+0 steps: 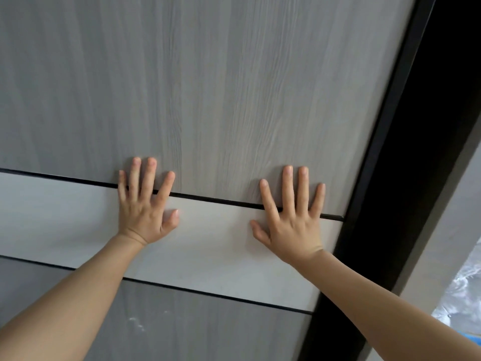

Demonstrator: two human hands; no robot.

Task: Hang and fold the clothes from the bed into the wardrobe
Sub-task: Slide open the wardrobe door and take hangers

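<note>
A grey wood-grain wardrobe door [208,87] fills nearly the whole head view, with a pale band [216,246] across it between two thin dark grooves. My left hand [143,204] lies flat on the door, fingers spread and straight over the upper groove. My right hand [291,217] presses flat on the door further right, fingers spread the same way. Neither hand holds anything. No clothes and no bed show in this view.
A black frame edge [385,152] runs down the door's right side, with a dark gap [447,100] beyond it. A grey panel [442,243] and a patch of marbled floor [463,287] show at the lower right.
</note>
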